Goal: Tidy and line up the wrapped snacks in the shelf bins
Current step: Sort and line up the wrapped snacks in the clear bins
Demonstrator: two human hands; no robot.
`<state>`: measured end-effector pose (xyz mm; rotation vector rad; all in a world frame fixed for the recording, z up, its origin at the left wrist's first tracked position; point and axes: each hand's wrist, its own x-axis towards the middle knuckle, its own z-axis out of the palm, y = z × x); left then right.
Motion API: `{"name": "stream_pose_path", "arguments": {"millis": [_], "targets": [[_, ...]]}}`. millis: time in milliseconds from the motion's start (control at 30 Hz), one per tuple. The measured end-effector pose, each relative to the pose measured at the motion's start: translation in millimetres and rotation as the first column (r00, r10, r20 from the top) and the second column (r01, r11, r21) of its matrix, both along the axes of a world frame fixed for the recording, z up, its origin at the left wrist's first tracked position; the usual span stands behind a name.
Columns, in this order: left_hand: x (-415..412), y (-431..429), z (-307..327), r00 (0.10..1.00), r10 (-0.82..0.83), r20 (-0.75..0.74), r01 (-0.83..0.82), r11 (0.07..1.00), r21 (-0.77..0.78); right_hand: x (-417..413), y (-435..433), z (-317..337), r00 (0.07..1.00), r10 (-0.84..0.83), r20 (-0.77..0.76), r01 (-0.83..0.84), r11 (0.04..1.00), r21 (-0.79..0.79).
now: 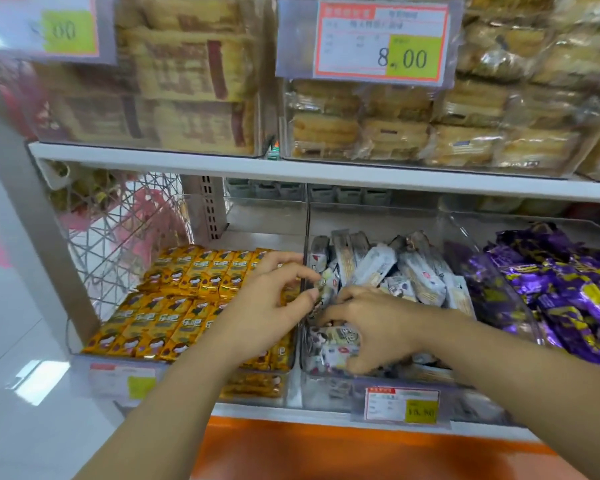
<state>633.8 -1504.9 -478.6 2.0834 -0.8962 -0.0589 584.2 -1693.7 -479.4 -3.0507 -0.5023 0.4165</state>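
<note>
Three clear bins sit side by side on the lower shelf. The left bin (118, 375) holds orange-yellow wrapped snacks (174, 299) lying in neat rows. In the middle bin (329, 393), silver-white wrapped snacks (409, 271) lie jumbled, some standing on end. My left hand (274, 306) hovers over the divider between these two bins and pinches a small silver-white snack (323, 289) between thumb and fingers. My right hand (374, 327) reaches into the front of the middle bin, its fingers curled round several silver-white snacks (336, 344).
A third bin at the right holds purple wrapped snacks (561, 292). The shelf above (326, 171) carries clear boxes of pastries and a price tag (381, 39). A wire basket (125, 230) hangs at the shelf's left end. An orange ledge (343, 452) runs below.
</note>
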Motion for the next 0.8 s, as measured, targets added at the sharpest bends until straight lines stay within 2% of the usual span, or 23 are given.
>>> {"name": "stream_pose_path", "arguments": {"millis": [133, 267, 333, 400, 467, 733, 800], "targets": [[0.2, 0.0, 0.5, 1.000, -0.002, 0.023, 0.002, 1.000, 0.001, 1.3, -5.8, -1.8, 0.999, 0.008, -0.040, -0.008, 1.000, 0.006], [-0.3, -0.6, 1.7, 1.000, -0.008, 0.020, 0.008, 1.000, -0.005, -2.0, -3.5, -0.9, 0.999, 0.031, 0.026, -0.030, 0.999, -0.019], [0.5, -0.5, 1.8, 1.000, -0.009, 0.020, 0.009, 1.000, -0.003, -8.8, -3.6, 3.3, 0.998, -0.035, 0.045, 0.029, 0.992, 0.122], [2.5, -1.0, 2.1, 1.000, -0.004, 0.021, 0.004, 1.000, -0.001, -11.1, -10.1, 11.5, 0.985, -0.153, 0.084, 0.119, 0.938, 0.324], [3.6, -1.6, 1.9, 1.000, 0.001, 0.012, -0.001, 1.000, -0.009, -8.9, -18.8, 18.3, 0.947, -0.256, 0.193, 0.160, 0.900, 0.406], [2.0, -1.8, 0.4, 1.000, 0.002, -0.009, -0.002, 1.000, -0.015, 12.6, -27.0, 9.1, 0.815, -0.285, 0.504, 0.258, 0.958, 0.124], [1.8, -2.0, 0.3, 1.000, -0.004, -0.015, 0.004, 1.000, -0.016, 20.8, -30.6, 14.2, 0.781, -0.315, 0.539, 0.306, 0.946, 0.109]]}}
